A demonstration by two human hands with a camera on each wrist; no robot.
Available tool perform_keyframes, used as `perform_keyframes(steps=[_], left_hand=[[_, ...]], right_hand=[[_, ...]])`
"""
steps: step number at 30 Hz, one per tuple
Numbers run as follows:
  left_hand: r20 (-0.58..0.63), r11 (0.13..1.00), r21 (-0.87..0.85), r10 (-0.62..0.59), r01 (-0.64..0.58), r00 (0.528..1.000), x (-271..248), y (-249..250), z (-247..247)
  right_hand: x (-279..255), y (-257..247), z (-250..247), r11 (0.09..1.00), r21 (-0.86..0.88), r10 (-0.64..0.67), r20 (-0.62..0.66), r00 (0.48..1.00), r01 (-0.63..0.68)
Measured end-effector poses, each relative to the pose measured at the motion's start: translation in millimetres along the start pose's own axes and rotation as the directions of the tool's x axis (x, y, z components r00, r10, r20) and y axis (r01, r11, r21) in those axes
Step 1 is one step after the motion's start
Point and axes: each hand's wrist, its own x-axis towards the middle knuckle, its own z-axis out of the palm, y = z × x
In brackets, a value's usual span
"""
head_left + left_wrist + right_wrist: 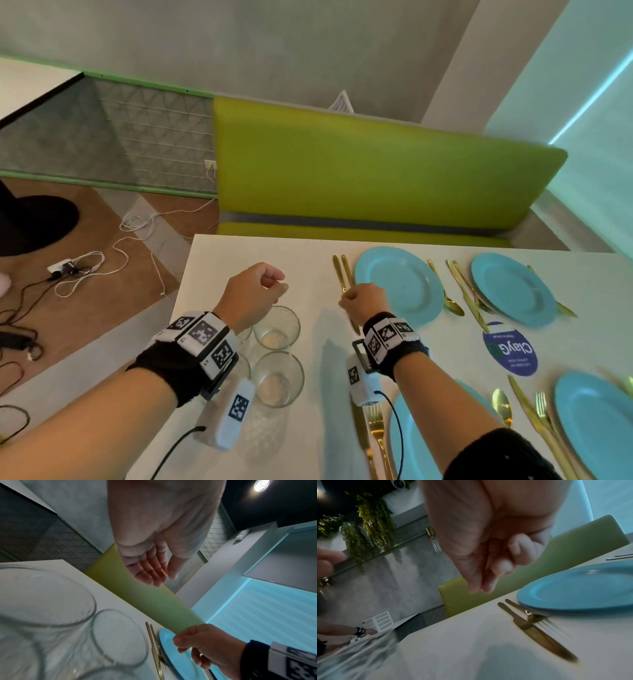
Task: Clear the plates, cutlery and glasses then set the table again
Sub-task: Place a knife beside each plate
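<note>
A white table (308, 253) carries several blue plates and gold cutlery. My right hand (349, 299) (481, 586) hovers just above a gold knife (337, 274) (530, 628) and fork (346, 269) (537, 619), which lie left of the far-left blue plate (399, 284) (573, 588). Its fingers are curled with thumb against fingertips, and it holds nothing. My left hand (274, 284) (159, 574) hangs loosely curled and empty above a cluster of clear glasses (276, 329) (278, 378) (42, 595). My left wrist partly hides other glasses.
More blue plates (513, 289) (596, 421) (418, 445) sit to the right and near me, each flanked by gold cutlery such as a spoon (450, 301). A round blue sticker (510, 349) lies between them. A green bench (376, 178) backs the table. Cables (89, 267) lie on the floor at left.
</note>
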Motion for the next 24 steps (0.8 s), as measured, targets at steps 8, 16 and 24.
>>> perform_keyframes(steps=[8,16,24], left_hand=[[0.087,0.993,-0.054,0.106,-0.102,0.991,-93,-6,6],[0.579,0.806,0.589,-0.472,0.059,0.665,-131,-56,-15],[0.174,0.657,0.721,-0.480,0.221,0.860,-115,-95,-41]], right_hand=[[-93,10,43,0.996,0.085,0.011,0.169,0.985,-0.026],[-139,10,70,0.995,0.099,-0.004,0.302,0.953,-0.027],[-141,-8,85,0.977,0.207,-0.099,0.216,0.971,0.054]])
